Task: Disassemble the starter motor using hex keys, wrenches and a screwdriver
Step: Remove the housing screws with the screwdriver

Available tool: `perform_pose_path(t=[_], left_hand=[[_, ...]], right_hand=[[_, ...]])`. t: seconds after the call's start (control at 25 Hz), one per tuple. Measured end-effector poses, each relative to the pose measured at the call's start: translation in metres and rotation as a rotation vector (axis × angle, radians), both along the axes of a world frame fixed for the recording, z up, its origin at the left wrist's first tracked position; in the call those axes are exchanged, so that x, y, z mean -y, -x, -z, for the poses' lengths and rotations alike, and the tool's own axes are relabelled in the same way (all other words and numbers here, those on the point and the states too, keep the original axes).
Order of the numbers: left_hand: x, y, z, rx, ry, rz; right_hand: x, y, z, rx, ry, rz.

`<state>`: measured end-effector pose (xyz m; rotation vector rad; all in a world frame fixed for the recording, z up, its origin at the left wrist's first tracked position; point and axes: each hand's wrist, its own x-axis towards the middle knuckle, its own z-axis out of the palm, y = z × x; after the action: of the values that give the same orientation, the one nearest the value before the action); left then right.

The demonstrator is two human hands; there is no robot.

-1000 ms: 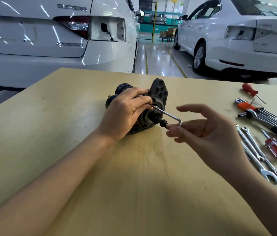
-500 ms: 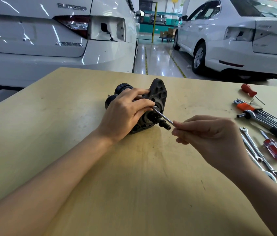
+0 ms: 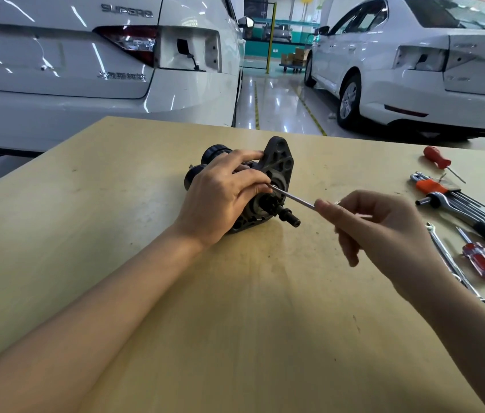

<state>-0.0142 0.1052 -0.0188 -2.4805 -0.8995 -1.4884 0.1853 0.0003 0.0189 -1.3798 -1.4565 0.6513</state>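
Note:
The dark starter motor lies on its side in the middle of the wooden table, its flange and pinion shaft facing right. My left hand grips the motor body from above. A silver hex key runs from the flange face out to the right. My right hand pinches the key's outer end between thumb and fingers; the key's bend is hidden in that hand.
At the table's right side lie a red-handled screwdriver, an orange hex key set, a black-handled ratchet, a red clear-handled screwdriver and combination wrenches. Two white cars are parked beyond the table.
My right hand closed on the hex key's end and turned it, so the bent short arm is no longer visible. The left hand and motor stayed put.

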Motion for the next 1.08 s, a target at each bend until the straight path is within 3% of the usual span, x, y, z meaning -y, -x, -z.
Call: perform_pose_path(t=[0.08, 0.2, 0.44, 0.92, 1.08], left_hand=[[0.0, 0.001, 0.0, -0.005, -0.004, -0.005], [-0.001, 0.0, 0.0, 0.001, -0.014, -0.019], [-0.001, 0.0, 0.001, 0.025, -0.019, -0.048], [0.003, 0.001, -0.001, 0.151, 0.191, 0.011], [0.003, 0.001, -0.002, 0.154, 0.194, -0.003]], right_hand=[[0.0, 0.003, 0.003, -0.008, 0.016, -0.063], [0.001, 0.01, 0.009, 0.024, -0.167, -0.023], [0.005, 0.008, 0.013, 0.389, -0.403, -0.063], [0.007, 0.013, 0.008, 0.139, -0.296, -0.158], [0.004, 0.008, 0.012, 0.224, -0.327, -0.239]])
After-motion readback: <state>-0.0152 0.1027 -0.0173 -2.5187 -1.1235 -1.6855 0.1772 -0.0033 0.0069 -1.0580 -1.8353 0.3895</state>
